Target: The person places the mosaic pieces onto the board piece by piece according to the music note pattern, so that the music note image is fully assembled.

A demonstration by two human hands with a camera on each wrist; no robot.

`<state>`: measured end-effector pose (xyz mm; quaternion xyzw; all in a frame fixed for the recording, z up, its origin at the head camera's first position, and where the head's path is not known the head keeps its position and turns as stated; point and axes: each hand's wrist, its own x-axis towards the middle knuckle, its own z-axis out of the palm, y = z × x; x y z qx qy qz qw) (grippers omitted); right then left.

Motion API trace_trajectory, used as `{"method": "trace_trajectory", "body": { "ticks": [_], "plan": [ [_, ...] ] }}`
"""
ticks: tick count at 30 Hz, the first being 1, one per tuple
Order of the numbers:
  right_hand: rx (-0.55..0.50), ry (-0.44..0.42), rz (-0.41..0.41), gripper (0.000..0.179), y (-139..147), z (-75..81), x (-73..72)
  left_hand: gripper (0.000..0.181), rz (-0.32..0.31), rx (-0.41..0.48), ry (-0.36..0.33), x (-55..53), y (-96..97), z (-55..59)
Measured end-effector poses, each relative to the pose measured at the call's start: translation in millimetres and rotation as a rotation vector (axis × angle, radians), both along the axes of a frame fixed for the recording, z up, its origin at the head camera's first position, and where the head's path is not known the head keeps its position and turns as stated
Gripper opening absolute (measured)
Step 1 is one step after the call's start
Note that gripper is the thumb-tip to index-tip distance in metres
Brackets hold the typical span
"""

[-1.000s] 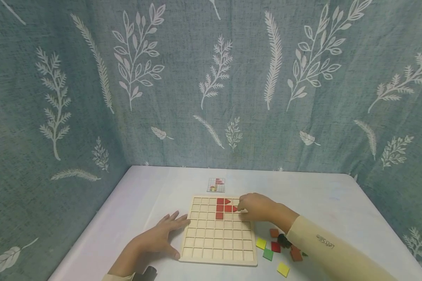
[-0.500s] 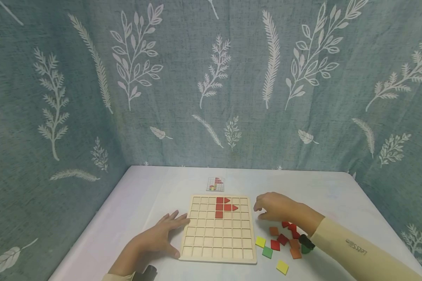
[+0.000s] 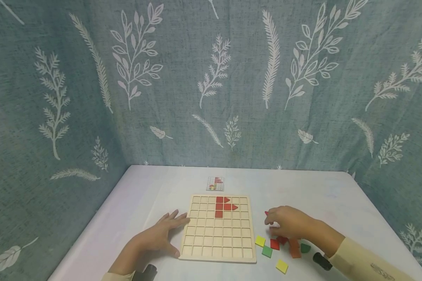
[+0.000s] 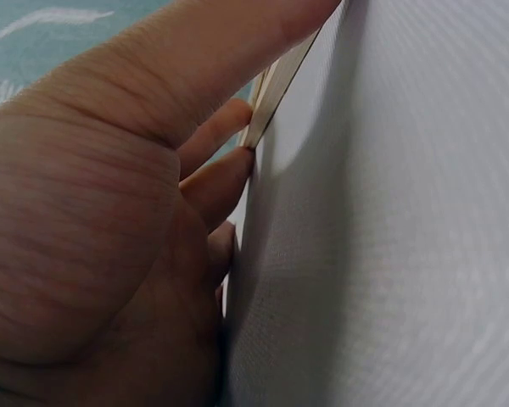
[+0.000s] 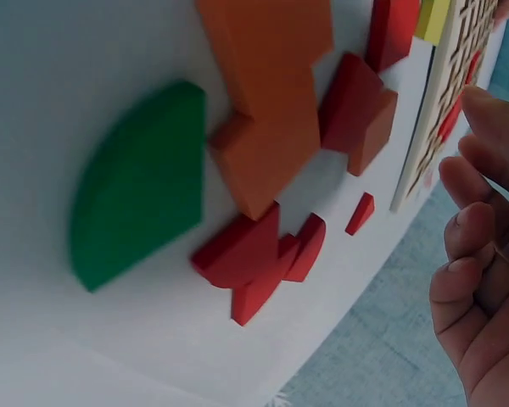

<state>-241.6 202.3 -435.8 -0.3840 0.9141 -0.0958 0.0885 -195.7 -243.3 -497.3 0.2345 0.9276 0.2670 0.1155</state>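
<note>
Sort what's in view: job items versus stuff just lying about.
Likely part of the job:
grid board
red pieces set in it
picture card
loose coloured pieces
left hand at the board's edge
right hand

Likely surroundings:
leaf-patterned curtain
white table
dark wrist devices

Dark lettering [image 3: 382,271] on the right sleeve [image 3: 355,253], too blurred to read, no text legible

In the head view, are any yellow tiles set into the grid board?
No, both visible yellow tiles lie on the table outside the board, which holds only red pieces.
</note>
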Motion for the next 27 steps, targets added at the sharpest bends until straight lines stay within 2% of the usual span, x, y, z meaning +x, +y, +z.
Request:
{"method": "trace_trajectory", "body": {
  "ticks": [6,13,19,27],
  "plan": [
    [0.026,-0.026,0.024,0.016,3.9,-1.9,10.0,0.111,0.001,-0.006,-0.001,-0.8,-0.2,-1.7],
    [0.005,-0.076,0.071,0.016,3.6,-9.9,17.5,0.111,0.010,-0.010,0.000,-0.1,-0.7,-0.4],
    [0.060,-0.069,0.078,0.017,-1.5,-16.0,18.4,0.112,0.011,-0.005,-0.003,1.3,-0.5,-1.1],
    [0.065,-0.075,0.081,0.017,-3.6,-13.1,19.4,0.112,0.016,-0.008,-0.010,0.1,-0.2,-2.1]
  ]
}}
